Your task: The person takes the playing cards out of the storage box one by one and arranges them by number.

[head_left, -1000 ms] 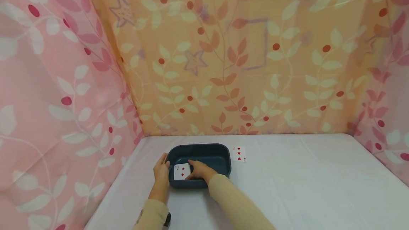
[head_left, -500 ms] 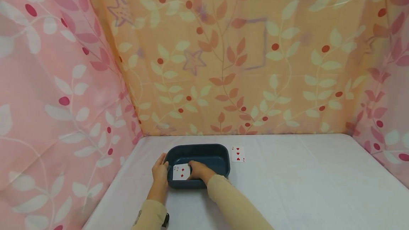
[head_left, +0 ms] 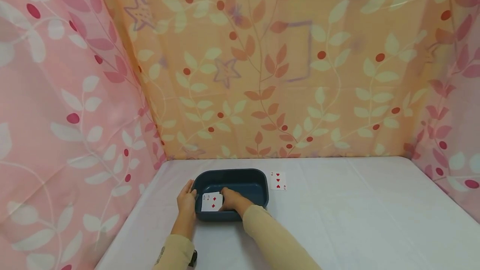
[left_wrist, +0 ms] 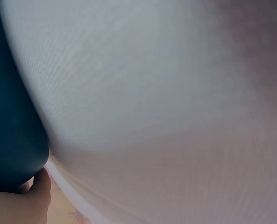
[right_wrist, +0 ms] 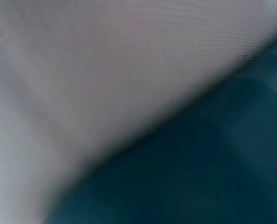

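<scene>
A dark blue tray stands near the table's back left. The left hand grips its left end; in the left wrist view part of that hand shows beside the blue wall. Inside the tray at the left lie overlapping playing cards, the top one showing red diamonds. My right hand reaches over the front rim and pinches the cards' right edge between thumb and fingers. In the right wrist view only the tray's blue side shows, without the hand.
A card with red hearts lies face up on the white tablecloth, just right of the tray. A patterned orange curtain hangs behind the table, with pink curtains at both sides.
The cards in the tray have shifted slightly against each other, so a second corner index shows at the upper left. Both hands stay in about the same places.
</scene>
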### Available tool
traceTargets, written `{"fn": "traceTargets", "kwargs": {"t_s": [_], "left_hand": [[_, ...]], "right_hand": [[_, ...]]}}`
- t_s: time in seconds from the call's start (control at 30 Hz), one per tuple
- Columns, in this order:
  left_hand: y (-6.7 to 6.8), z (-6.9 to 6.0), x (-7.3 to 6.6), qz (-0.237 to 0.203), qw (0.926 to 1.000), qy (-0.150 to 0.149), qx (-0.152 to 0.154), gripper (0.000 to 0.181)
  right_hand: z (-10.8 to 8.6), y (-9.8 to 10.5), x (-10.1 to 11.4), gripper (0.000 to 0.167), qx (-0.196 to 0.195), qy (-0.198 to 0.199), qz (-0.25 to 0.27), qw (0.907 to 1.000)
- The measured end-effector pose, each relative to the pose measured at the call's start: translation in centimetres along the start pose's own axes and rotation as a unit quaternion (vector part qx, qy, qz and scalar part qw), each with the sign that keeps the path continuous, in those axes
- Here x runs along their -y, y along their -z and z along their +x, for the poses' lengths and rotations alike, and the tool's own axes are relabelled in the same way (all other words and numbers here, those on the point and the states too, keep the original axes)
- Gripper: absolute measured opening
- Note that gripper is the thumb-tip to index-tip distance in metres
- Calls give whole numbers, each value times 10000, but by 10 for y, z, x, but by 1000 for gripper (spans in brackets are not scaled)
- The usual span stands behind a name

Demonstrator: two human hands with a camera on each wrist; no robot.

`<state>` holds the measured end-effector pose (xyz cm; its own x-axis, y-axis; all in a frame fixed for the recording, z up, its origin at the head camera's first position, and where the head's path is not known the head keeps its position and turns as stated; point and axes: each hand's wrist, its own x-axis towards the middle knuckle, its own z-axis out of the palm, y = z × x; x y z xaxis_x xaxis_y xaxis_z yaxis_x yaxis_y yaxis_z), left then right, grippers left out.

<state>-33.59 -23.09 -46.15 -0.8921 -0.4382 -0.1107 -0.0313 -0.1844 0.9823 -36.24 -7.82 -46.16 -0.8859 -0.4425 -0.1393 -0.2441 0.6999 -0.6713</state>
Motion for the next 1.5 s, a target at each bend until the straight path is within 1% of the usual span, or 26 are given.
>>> {"fn": "traceTargets", "kwargs": {"t_s": [0.13,0.3,0.47,0.6,0.77,0.87,0.97,1.07,1.17,1.3,1.5], "left_hand": [[0,0,-1,-20,10000,-10,12,51],[-1,0,-2,-56,9999,-78,64,51],[-1,0,-2,-65,9999,-117,79,51],[-1,-1,-2,-104,9999,-104,81,50],[-2,-3,-3,-82,9999,-12,73,50],[-4,-4,-3,-106,9999,13,85,50],[-6,-3,-3,-106,9999,25,100,50],[-7,-1,-4,-62,10000,30,72,49],[-6,-2,-4,-4,10000,61,61,49],[-3,-4,-3,24,10000,73,46,50],[1,-2,-2,35,10000,10,23,50]], "right_hand": [[0,0,0,46,-44,36,53,10000],[1,0,-2,45,-185,195,75,9996],[1,1,-3,45,-134,165,59,9998],[1,1,-3,45,-171,241,-16,9996],[0,-1,-5,48,-304,303,214,9988],[-3,0,-6,52,-384,465,482,9970],[-4,4,-6,53,-446,731,824,9929],[-5,7,-6,50,-388,824,1372,9863],[-4,7,-7,45,-317,773,1911,9780],[-8,9,-7,43,-303,789,2370,9678],[-20,23,-4,47,-309,705,3052,9492]]}}
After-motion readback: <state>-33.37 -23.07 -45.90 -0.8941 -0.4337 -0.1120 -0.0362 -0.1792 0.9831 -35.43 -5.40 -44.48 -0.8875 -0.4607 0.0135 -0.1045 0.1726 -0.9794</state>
